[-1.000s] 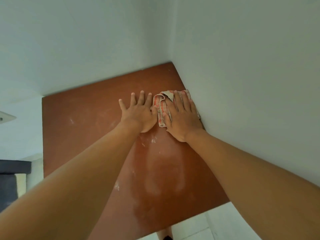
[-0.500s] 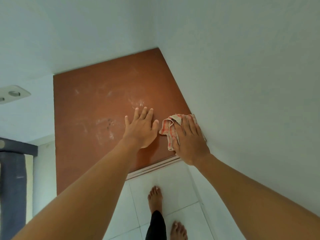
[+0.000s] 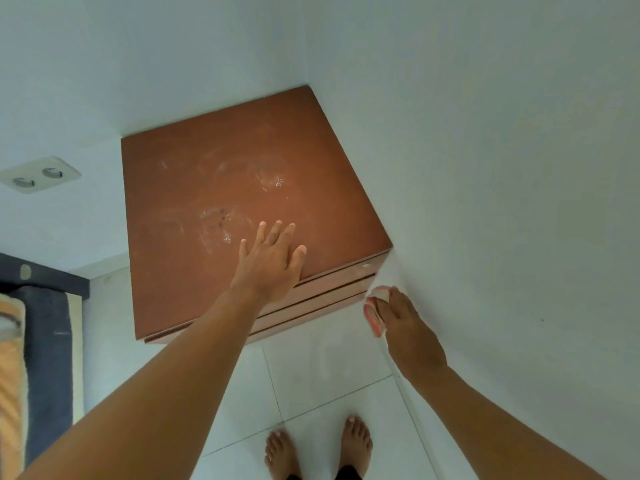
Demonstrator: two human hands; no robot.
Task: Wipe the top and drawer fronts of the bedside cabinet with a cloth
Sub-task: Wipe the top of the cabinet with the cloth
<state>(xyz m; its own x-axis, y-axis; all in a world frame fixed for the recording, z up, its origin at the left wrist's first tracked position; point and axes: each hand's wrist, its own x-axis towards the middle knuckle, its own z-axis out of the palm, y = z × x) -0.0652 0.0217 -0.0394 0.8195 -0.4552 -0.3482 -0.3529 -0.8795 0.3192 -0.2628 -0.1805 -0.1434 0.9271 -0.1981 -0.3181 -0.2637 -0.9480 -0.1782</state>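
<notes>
The bedside cabinet (image 3: 221, 216) filled mid-frame, its top streaked. I had my left hand (image 3: 268, 263) spread flat on its front edge. My right hand (image 3: 403, 327), right of centre, gripped the cloth (image 3: 374, 315) beside the drawer fronts (image 3: 322, 292); I'd press evenly sideways.

One brown bedside cabinet (image 3: 221, 202) at frame centre. One striped cloth (image 3: 374, 315) at its lower right. Two hands: left (image 3: 268, 263), right (image 3: 403, 327). Two bare feet (image 3: 317, 448) at the bottom. One double wall socket (image 3: 38, 175), left edge.
</notes>
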